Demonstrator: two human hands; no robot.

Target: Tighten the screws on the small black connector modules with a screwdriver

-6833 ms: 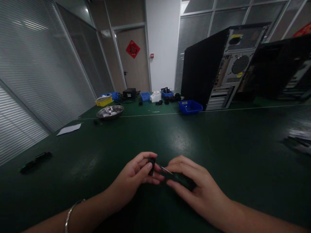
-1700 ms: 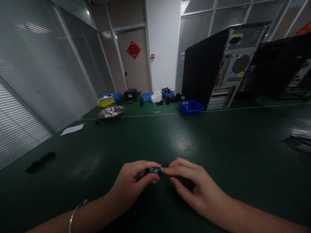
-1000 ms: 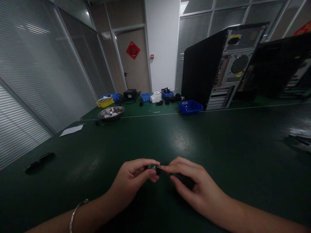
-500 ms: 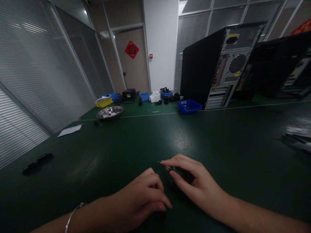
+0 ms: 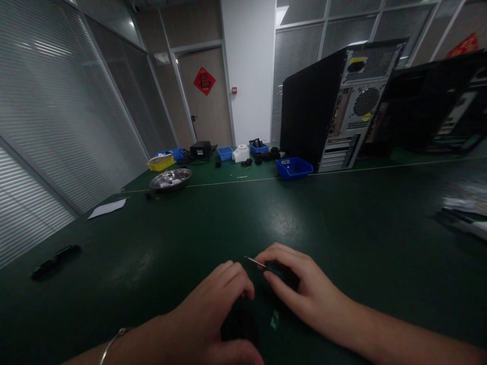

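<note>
My right hand (image 5: pixel 300 289) is wrapped round a small screwdriver with a dark handle (image 5: pixel 283 275); its thin metal shaft (image 5: pixel 254 261) points up and left over the table. My left hand (image 5: pixel 216 309), with a bracelet on the wrist, is curved over a dark object (image 5: pixel 239 322), its thumb and fingers around the sides. What the dark object is, I cannot make out. Between the two hands a small green piece (image 5: pixel 274 320) lies on the green table (image 5: pixel 213 218), touched by neither.
Dark green parts (image 5: pixel 55 262) and a white paper (image 5: pixel 107 208) lie at the left. Farther back are a metal dish (image 5: pixel 171 179), a yellow basket (image 5: pixel 160 162), a blue bin (image 5: pixel 294 168) and a black computer tower (image 5: pixel 312 109). Plastic-wrapped items (image 5: pixel 466 205) lie at the right.
My left hand's fingers have moved from a loose curl to around the dark object. The small green piece now shows between the hands. The screwdriver shaft and handle show more clearly.
</note>
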